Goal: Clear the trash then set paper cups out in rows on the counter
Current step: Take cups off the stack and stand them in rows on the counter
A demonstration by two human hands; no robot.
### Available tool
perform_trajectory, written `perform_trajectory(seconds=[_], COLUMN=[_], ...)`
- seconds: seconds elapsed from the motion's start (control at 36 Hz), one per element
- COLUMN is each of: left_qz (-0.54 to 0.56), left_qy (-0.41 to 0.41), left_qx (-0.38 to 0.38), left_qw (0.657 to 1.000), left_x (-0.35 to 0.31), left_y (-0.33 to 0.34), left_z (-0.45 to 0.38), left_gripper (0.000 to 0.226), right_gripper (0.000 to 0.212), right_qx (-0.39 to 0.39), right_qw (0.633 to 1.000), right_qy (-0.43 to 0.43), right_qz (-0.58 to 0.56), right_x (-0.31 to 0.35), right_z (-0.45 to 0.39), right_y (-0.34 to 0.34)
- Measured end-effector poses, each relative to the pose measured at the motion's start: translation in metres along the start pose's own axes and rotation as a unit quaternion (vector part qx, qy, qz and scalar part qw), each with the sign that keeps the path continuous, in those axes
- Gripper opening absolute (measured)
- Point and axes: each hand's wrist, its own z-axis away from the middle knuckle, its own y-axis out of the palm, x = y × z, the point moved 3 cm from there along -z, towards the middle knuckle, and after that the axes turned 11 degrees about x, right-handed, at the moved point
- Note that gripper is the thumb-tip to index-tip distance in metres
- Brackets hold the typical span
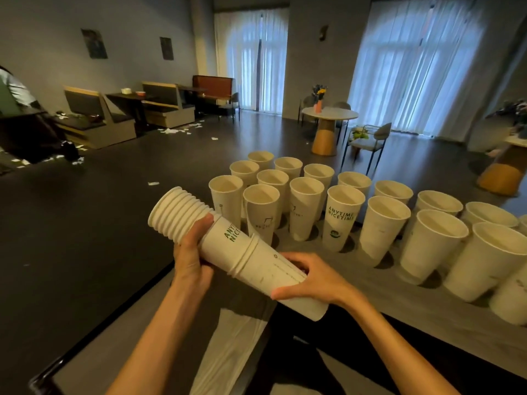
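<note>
The stack of cups (pixel 228 249) lies nearly level in both hands, its long axis running from the rims at ten o'clock down to the closed base at four o'clock. The left hand (pixel 191 252) wraps the stack just below the bunched rims, fingers curled round its far side. The right hand (pixel 308 277) grips the bottom end, thumb under and fingers curled over the outermost cup (pixel 285 280), which already shows a step of rim partway along the stack, so it looks partly drawn off. The coming move, as I judge it, turns on that axis: the right hand must pull toward four o'clock, straight along the stack, while the left holds firm; a sideways tug would bind the cup.

The cups already set out (pixel 342 218) stand upright in rows on the counter (pixel 385 295), from twelve to three o'clock of the hands. The right hand is the nearer to them. Scraps of paper (pixel 176 129) lie on the far floor at eleven o'clock.
</note>
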Motion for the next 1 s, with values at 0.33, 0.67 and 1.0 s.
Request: perform_trajectory(seconds=[0.33,0.67,1.0], left_qz=[-0.105,0.060,0.092], left_qy=[0.033,0.090,0.027], left_qx=[0.040,-0.024,0.019], left_qw=[0.993,0.994,0.995], left_x=[-0.002,-0.080,-0.070], left_y=[0.006,-0.022,-0.018], left_z=[-0.004,-0.022,-0.018], left_gripper=[0.068,0.053,0.051], right_gripper=[0.066,0.082,0.106], right_qx=[-0.003,-0.257,-0.370], right_qw=[0.999,0.956,0.927], right_qy=[-0.028,0.020,0.057], right_qz=[0.027,0.142,-0.025], right_x=[0.029,-0.015,-0.039], right_z=[-0.031,-0.024,-0.058], right_y=[0.009,-0.020,-0.041])
